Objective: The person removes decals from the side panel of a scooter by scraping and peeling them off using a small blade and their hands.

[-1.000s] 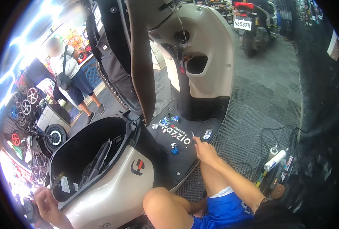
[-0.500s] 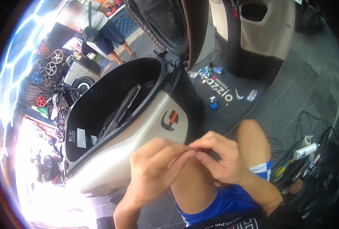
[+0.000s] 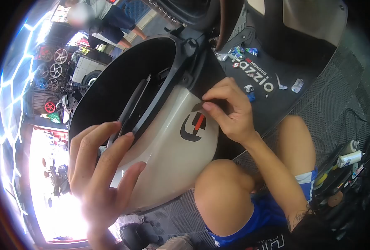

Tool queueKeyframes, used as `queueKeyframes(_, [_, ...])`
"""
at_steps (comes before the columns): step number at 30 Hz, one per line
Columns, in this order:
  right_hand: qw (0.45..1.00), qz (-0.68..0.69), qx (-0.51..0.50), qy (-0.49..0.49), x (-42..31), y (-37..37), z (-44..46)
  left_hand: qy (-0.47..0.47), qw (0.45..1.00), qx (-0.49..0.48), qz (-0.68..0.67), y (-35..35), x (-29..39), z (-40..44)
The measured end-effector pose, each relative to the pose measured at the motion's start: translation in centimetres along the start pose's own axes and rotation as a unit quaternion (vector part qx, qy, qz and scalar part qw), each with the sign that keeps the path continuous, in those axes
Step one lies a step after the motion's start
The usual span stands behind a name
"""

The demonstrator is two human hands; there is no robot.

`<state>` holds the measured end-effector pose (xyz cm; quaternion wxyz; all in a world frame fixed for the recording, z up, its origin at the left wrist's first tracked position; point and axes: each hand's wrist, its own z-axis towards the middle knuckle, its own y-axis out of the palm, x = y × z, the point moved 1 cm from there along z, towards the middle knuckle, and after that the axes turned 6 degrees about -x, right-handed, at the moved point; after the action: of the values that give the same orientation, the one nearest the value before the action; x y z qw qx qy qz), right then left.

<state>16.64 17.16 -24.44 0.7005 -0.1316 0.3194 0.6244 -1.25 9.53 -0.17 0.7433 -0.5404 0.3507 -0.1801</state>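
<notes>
My right hand (image 3: 231,111) is closed in a pinch at the upper edge of the beige scooter side panel (image 3: 168,166). A thin dark strip (image 3: 198,107) shows at its thumb and fingertip, just above the black and red emblem (image 3: 193,127); its kind is too small to make out. To the left, my left hand (image 3: 106,166) is open, fingers spread, in front of the panel and the rim of the open under-seat compartment (image 3: 162,89). I cannot tell whether it touches them.
The seat (image 3: 193,14) is raised at the top. Crumpled wrappers (image 3: 237,52) and scraps lie on the scooter's footboard mat (image 3: 272,66). White bottles (image 3: 351,158) stand at the right by a cable. A person (image 3: 118,25) stands in the background near wheels hung on the wall (image 3: 56,70).
My hands, pinched together before, have parted. The right moved up to the emblem; the left moved left and opened. The view has shifted closer to the panel.
</notes>
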Motion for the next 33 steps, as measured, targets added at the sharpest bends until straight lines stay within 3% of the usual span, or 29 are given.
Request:
queueKeyframes(7, [0.998, 0.03, 0.042, 0.024, -0.1, 1.0, -0.6, 0.133, 0.99, -0.035, -0.045, 2.6, -0.1, 5.3])
queueKeyframes(9, [0.996, 0.045, 0.064, 0.038, -0.3, 1.6, -0.8, 0.135, 0.986, -0.097, -0.032, 2.3, 1.0, 7.8])
queueKeyframes(13, [0.994, 0.046, 0.086, 0.057, -0.4, 2.3, -1.5, 0.18, 0.984, -0.003, -0.01, 5.5, 0.1, 7.6])
queueKeyframes(33, [0.988, 0.071, 0.116, 0.068, -0.8, 3.5, -2.3, 0.185, 0.982, 0.016, -0.02, 6.1, 0.0, 7.8])
